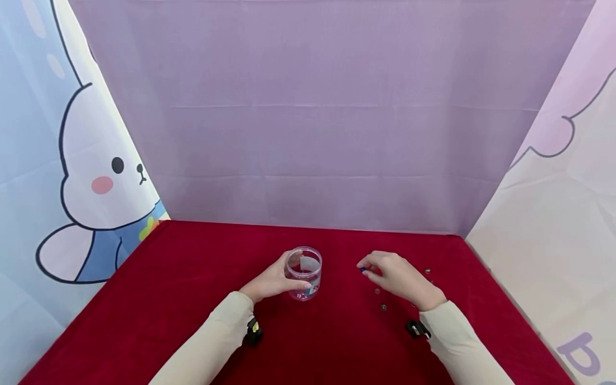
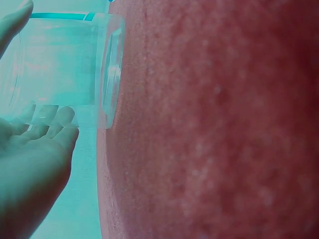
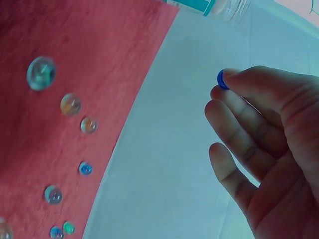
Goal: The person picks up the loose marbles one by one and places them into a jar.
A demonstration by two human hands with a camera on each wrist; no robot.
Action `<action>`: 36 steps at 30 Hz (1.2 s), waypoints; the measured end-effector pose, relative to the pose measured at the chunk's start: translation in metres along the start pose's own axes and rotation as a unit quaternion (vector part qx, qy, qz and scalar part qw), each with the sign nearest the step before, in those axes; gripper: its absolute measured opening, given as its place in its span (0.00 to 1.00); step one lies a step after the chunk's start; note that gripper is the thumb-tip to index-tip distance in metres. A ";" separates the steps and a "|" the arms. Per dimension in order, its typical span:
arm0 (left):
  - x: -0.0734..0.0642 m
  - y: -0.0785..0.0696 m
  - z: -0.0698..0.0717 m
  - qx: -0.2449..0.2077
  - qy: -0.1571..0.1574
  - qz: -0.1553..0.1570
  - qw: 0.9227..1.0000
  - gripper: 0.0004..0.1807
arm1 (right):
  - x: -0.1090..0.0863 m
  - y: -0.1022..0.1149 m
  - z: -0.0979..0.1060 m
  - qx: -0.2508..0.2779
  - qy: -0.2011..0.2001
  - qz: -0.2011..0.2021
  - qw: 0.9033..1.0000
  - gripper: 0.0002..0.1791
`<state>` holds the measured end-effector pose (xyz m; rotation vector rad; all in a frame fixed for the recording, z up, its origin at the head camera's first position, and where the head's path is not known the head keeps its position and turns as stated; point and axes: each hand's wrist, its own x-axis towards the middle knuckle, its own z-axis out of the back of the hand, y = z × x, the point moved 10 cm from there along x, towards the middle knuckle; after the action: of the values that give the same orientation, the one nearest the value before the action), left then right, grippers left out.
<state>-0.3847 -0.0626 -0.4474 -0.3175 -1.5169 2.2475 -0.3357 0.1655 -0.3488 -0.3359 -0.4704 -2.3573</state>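
Observation:
My left hand (image 1: 269,279) holds a clear plastic jar (image 1: 302,295) from its left side, thumb on the near wall and fingers round the back. The jar stands upright, its round mouth uncovered and a label on its side. In the left wrist view its base is close to the red cloth; whether it touches, I cannot tell. To the right, above the cloth, my right hand (image 1: 397,275) pinches a dark blue marble (image 3: 223,79) between thumb and index finger. Its other fingers are loosely bent in the right wrist view.
Several glass marbles (image 3: 54,194) lie scattered on the red cloth (image 1: 346,342) below and around my right hand. A clear marble (image 3: 41,73) looks largest in the right wrist view. A lilac curtain (image 1: 308,133) hangs behind the table, with printed sheets at both sides.

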 end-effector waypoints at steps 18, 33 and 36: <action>0.000 0.001 0.001 -0.002 0.000 0.005 1.000 0.49 | 0.029 0.024 -0.007 0.000 -0.016 0.024 1.000 0.12; -0.003 -0.004 0.001 -0.004 0.003 0.012 1.000 0.49 | 0.049 0.034 -0.014 0.035 -0.028 0.023 0.999 0.12; -0.003 -0.004 0.001 -0.006 0.001 0.012 1.000 0.49 | 0.053 0.035 -0.015 0.039 -0.033 0.021 0.998 0.12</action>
<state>-0.3821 -0.0636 -0.4436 -0.3436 -1.5326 2.2565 -0.3514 0.1042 -0.3350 -0.3842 -0.5801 -2.2863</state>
